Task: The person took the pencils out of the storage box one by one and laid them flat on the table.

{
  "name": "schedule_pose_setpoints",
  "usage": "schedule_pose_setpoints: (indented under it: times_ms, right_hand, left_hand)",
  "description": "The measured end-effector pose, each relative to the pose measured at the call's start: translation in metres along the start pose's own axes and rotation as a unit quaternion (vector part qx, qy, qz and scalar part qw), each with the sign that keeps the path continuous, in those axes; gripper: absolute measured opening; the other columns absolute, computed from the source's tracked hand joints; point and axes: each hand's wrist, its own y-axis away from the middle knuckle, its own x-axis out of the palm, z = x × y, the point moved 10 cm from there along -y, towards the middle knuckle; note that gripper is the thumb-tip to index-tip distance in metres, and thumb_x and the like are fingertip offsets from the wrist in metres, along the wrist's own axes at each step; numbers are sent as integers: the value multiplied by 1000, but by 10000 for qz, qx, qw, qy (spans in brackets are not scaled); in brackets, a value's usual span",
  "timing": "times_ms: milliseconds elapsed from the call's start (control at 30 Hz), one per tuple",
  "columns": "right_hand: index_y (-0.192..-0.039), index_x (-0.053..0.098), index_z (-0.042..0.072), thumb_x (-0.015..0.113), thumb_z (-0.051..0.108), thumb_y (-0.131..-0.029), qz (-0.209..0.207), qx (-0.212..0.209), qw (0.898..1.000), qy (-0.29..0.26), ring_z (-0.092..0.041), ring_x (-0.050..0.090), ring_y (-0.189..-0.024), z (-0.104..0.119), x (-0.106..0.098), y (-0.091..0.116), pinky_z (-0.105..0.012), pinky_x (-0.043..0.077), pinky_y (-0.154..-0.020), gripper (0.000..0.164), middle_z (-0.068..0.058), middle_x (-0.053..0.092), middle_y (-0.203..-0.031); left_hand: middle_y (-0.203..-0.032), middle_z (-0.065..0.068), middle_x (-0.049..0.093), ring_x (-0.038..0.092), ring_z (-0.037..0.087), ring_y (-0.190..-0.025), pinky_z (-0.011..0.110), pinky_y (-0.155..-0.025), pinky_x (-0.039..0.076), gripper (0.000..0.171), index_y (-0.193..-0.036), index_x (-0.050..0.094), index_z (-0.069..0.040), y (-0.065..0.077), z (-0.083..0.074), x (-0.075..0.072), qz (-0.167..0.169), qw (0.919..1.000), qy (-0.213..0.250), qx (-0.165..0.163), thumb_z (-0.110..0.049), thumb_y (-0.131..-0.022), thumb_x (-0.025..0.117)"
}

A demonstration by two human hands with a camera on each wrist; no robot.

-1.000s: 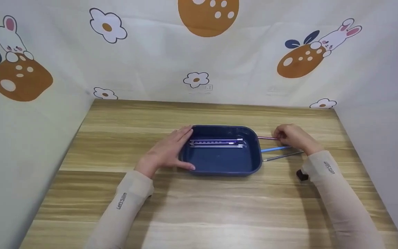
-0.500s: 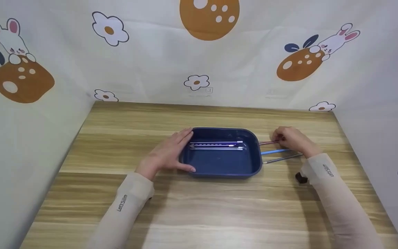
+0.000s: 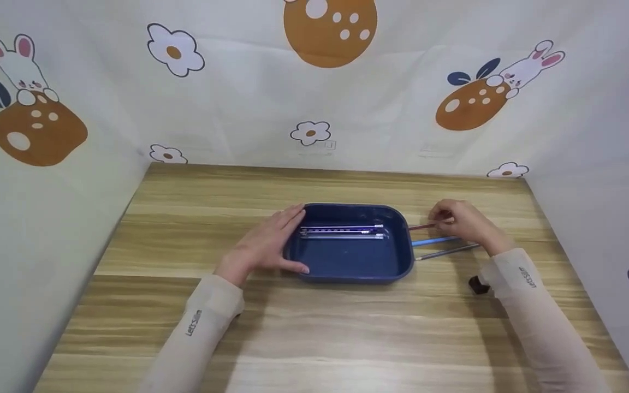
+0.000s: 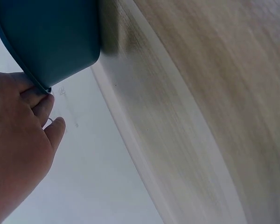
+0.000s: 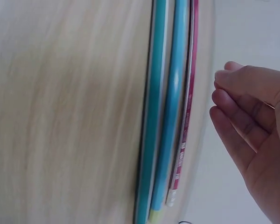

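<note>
While tray rim (image 3: 352, 279) is touched by spread left hand (image 3: 264, 243), gap is left between loose, empty right hand (image 3: 466, 222) and red pencil (image 5: 188, 102).

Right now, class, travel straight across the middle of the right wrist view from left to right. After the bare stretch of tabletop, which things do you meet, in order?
Teal pencil, blue pencil, red pencil, right hand.
</note>
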Motion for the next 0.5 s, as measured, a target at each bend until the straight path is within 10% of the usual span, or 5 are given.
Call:
schedule_pose_setpoints:
  times_ms: [500]
  right_hand:
    - [-101, 70, -1, 72, -9, -82, -174, -441, 9980, -426, -33, 70, -95, 42, -11, 6, -44, 60, -88, 20, -18, 72, -100]
  left_hand:
    - [-170, 10, 6, 12, 29, -157, 41, -130, 12, 128, -160, 12, -6, -1, -1, 1, 20, 10000, 31, 66, -77, -71, 70]
